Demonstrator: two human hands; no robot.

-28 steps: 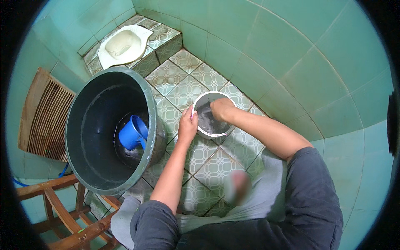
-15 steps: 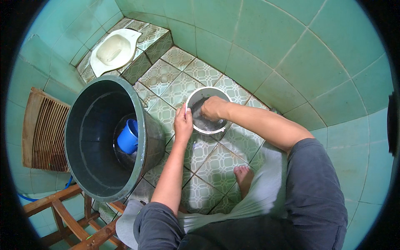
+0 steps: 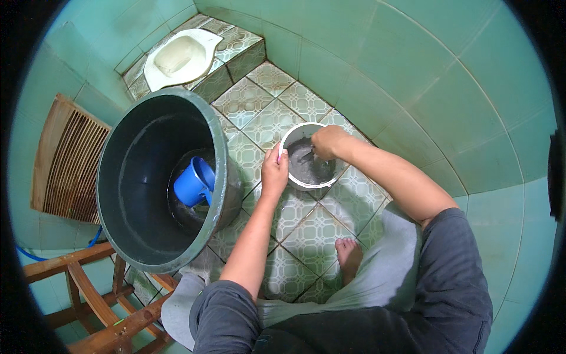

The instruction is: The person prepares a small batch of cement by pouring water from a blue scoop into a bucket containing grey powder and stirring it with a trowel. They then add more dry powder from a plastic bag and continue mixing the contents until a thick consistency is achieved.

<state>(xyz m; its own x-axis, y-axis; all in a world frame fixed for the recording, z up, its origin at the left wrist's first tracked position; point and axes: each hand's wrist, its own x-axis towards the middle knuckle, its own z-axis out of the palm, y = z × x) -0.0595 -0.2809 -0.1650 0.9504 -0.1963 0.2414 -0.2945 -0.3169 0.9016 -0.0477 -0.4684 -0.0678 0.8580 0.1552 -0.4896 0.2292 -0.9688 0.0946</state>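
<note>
A small white-rimmed pail point(image 3: 299, 185) stands on the tiled floor in front of me, with wet grey matter point(image 3: 311, 170) inside. My left hand point(image 3: 275, 172) grips its left rim, thumb on the near side; a speck of pink shows by the fingers. Over the pail's far right part, my right hand point(image 3: 329, 141) reaches in with curled fingers. What they hold, if anything, is hidden; a dark streak shows in the grey matter beside them. To the left, a large dark green tub point(image 3: 219, 138) has a blue dipper point(image 3: 191, 184) lying in shallow water.
A white squat toilet point(image 3: 181, 58) sits on a raised tiled step at the far left. A wooden slatted washboard point(image 3: 68, 162) leans on the left wall. Near left is a wooden frame point(image 3: 94, 295), with a blue hose point(image 3: 30, 255) behind. My bare foot point(image 3: 349, 257) is below the pail.
The view has shifted, so most things sit farther right. My right hand has moved from the pail's middle toward its far right rim. In the tub, the dipper has turned, showing its handle.
</note>
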